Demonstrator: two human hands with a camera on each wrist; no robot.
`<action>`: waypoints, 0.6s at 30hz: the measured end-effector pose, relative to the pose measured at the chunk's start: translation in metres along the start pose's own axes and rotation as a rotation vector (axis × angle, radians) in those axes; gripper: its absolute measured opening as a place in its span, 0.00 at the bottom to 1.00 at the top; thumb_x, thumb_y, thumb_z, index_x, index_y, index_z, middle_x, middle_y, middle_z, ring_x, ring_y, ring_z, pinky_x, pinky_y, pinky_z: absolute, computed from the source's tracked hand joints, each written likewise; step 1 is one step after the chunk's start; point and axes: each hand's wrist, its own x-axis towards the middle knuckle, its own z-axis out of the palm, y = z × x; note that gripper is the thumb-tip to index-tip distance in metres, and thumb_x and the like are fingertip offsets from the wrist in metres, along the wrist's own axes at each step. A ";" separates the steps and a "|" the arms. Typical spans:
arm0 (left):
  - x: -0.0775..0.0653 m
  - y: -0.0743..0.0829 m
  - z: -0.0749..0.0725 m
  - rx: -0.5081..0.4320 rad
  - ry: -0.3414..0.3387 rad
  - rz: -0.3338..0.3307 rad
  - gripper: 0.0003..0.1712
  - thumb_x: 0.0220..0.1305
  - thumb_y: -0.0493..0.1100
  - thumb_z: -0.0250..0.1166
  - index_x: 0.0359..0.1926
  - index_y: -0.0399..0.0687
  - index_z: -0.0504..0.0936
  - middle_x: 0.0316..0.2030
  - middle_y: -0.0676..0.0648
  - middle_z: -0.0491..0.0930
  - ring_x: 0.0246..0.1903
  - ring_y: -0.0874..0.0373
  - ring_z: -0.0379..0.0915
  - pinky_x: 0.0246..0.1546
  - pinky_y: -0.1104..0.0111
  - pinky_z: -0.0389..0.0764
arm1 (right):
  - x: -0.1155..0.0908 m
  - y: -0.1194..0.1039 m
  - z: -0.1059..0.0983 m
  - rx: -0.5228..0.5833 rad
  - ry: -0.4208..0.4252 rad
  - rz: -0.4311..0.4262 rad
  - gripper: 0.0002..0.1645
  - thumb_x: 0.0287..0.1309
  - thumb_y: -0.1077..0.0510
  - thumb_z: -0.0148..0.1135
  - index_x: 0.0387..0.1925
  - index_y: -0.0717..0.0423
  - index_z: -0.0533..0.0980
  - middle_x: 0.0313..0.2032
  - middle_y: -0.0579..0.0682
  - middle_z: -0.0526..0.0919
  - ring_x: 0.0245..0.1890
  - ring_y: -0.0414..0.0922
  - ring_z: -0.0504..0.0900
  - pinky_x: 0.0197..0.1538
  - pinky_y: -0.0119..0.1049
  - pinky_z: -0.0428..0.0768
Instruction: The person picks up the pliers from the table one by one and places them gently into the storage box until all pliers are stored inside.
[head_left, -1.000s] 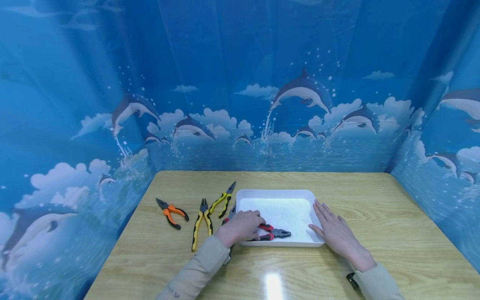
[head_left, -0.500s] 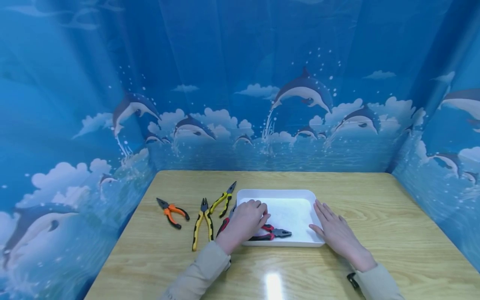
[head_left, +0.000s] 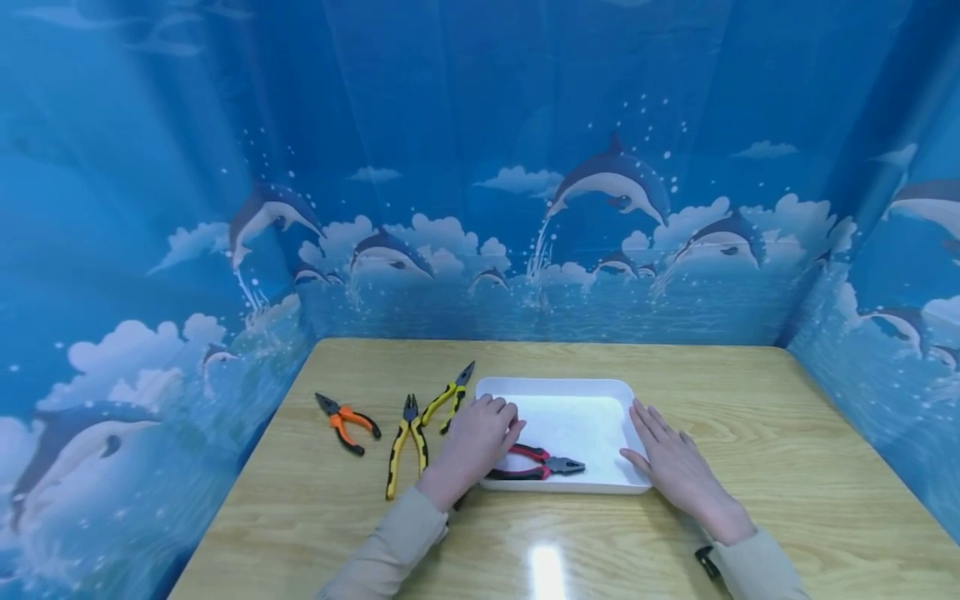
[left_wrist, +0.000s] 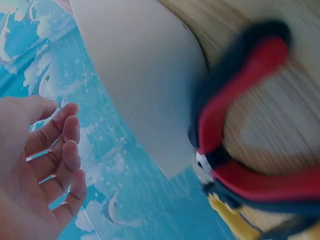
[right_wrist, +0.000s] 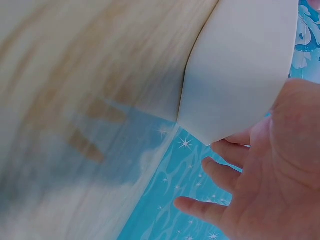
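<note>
A white tray (head_left: 555,386) lies on the table, with red-and-black pliers (head_left: 562,465) inside along its near side. My left hand (head_left: 476,437) hovers over the tray's left end. In the left wrist view its fingers (left_wrist: 70,155) are loosely bent and hold nothing. Beside the tray's wall in that view are another pair of red-and-black pliers (left_wrist: 250,185), blurred; in the head view the left hand and forearm hide most of them. My right hand (head_left: 675,467) rests against the tray's right edge, fingers extended, and touches the wall in the right wrist view.
Left of the tray lie orange-handled pliers (head_left: 347,423), yellow-and-black pliers (head_left: 408,446) and a second yellow-and-black pair (head_left: 448,398). The wooden table (head_left: 712,375) is enclosed by a blue dolphin-print curtain (head_left: 480,167).
My left hand has let go of the pliers in the tray, then lifted and drawn back to the left. The right hand has stayed at the tray's edge.
</note>
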 end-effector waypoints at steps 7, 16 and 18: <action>-0.008 -0.030 -0.004 -0.003 0.057 -0.087 0.10 0.70 0.50 0.66 0.35 0.50 0.85 0.29 0.53 0.83 0.31 0.59 0.79 0.33 0.65 0.81 | 0.000 0.001 0.001 -0.002 0.002 -0.004 0.43 0.73 0.43 0.55 0.75 0.68 0.57 0.76 0.65 0.54 0.74 0.66 0.55 0.65 0.73 0.60; -0.024 -0.083 -0.012 0.019 0.189 -0.226 0.06 0.64 0.41 0.71 0.31 0.45 0.84 0.25 0.49 0.82 0.25 0.55 0.75 0.25 0.63 0.77 | 0.000 0.000 0.000 -0.007 -0.003 0.000 0.43 0.73 0.43 0.55 0.75 0.68 0.57 0.76 0.65 0.54 0.75 0.66 0.54 0.65 0.73 0.60; -0.030 -0.095 -0.015 0.016 0.207 -0.241 0.06 0.64 0.39 0.70 0.30 0.43 0.84 0.24 0.49 0.81 0.24 0.55 0.75 0.24 0.63 0.77 | 0.001 0.000 0.000 -0.010 -0.001 -0.003 0.44 0.73 0.43 0.55 0.75 0.68 0.57 0.76 0.65 0.54 0.74 0.66 0.55 0.65 0.73 0.60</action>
